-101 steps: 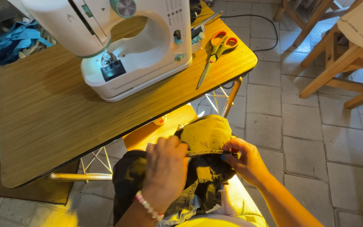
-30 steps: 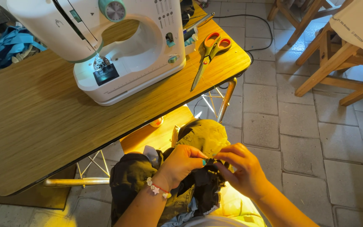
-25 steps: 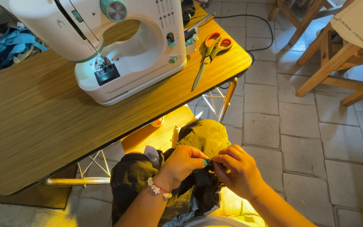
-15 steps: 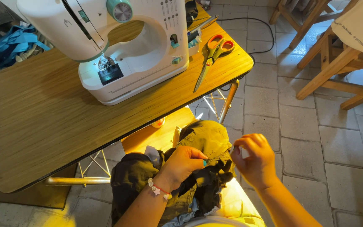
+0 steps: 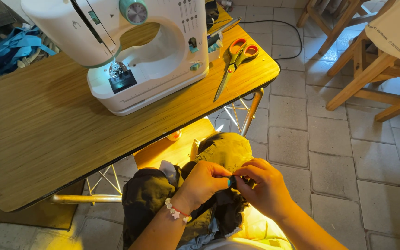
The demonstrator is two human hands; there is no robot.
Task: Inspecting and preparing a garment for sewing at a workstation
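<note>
On your lap, below the bench (image 5: 47,153) edge, lies the dark olive garment (image 5: 218,153), bunched over your knees. Your left hand (image 5: 202,183) pinches a fold of it, fingers (image 5: 223,178) narrow and closed on the cloth. Just beside it, touching, your right hand (image 5: 265,187) grips the same spot, fingertips pressed tight to the fabric; whether a thread or needle sits between them is too small to tell. Up on the bench stand the white sewing machine (image 5: 153,60) and, to its right, orange-handled scissors (image 5: 234,58) near the corner. The cloth could slip off your knees if either pinch loosens, and the scissors, close to the edge, could be knocked to the tiled floor (image 5: 348,153) by a bump to the bench.
</note>
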